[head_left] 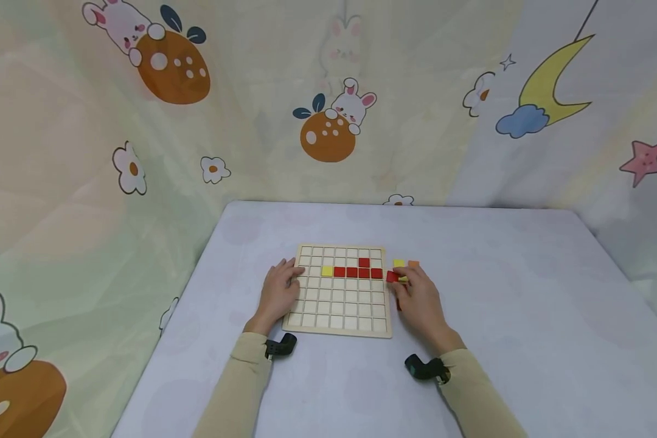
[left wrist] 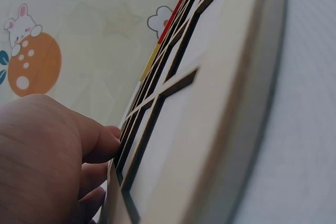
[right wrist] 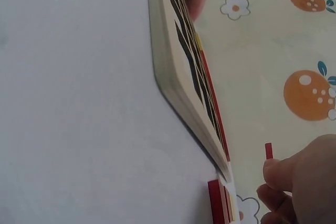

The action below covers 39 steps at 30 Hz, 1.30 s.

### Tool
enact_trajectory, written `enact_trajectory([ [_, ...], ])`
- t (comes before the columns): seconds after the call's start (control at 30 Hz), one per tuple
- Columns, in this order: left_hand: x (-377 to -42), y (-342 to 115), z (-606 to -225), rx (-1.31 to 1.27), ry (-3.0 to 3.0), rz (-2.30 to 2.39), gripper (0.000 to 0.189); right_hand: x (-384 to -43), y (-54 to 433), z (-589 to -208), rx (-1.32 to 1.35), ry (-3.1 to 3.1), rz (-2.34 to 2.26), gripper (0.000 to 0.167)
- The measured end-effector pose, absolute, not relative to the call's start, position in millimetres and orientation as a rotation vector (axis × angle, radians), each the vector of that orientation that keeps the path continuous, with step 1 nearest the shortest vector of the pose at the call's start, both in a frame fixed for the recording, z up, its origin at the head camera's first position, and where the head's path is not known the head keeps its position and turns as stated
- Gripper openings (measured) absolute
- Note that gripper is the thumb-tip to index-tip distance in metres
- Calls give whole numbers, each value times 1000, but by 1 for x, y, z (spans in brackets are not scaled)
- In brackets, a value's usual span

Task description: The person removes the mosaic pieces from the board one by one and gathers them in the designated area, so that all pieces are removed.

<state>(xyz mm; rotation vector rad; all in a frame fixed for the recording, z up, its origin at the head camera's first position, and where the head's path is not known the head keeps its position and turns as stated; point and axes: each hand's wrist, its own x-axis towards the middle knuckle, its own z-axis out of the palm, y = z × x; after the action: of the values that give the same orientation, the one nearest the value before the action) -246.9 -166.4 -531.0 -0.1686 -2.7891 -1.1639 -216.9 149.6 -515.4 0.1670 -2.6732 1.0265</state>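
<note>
A wooden grid board (head_left: 336,334) lies on the table. In one row sit a yellow square tile (head_left: 327,271) and several red tiles (head_left: 352,272) to its right; another red tile (head_left: 364,263) is one row farther back. At the board's left edge, my left hand (head_left: 281,288) touches the rim with thumb and fingertips. Just off the right edge, my right hand (head_left: 420,301) pinches a red square tile (head_left: 392,277), seen edge-on above the table in the right wrist view. Partly hidden by that hand are loose tiles, among them a yellow one (head_left: 398,263) and an orange one (head_left: 413,264).
A stack of red-edged tiles (right wrist: 216,203) lies close to the board's corner in the right wrist view. White cloth covers the table (head_left: 525,316). A printed curtain (head_left: 427,121) hangs behind it and along the sides. Each wrist carries a black camera (head_left: 424,368).
</note>
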Motion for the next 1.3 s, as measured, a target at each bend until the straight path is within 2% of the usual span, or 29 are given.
enact_trajectory([
  [0.5,-248,-166,-531,-152,-2802,-1164,36,-218,187,-520,-5,-2657,1025,33],
  [1.3,-248,-166,-532,-155,-2793,-1168,36,-213,206,-519,53,-2804,979,32],
])
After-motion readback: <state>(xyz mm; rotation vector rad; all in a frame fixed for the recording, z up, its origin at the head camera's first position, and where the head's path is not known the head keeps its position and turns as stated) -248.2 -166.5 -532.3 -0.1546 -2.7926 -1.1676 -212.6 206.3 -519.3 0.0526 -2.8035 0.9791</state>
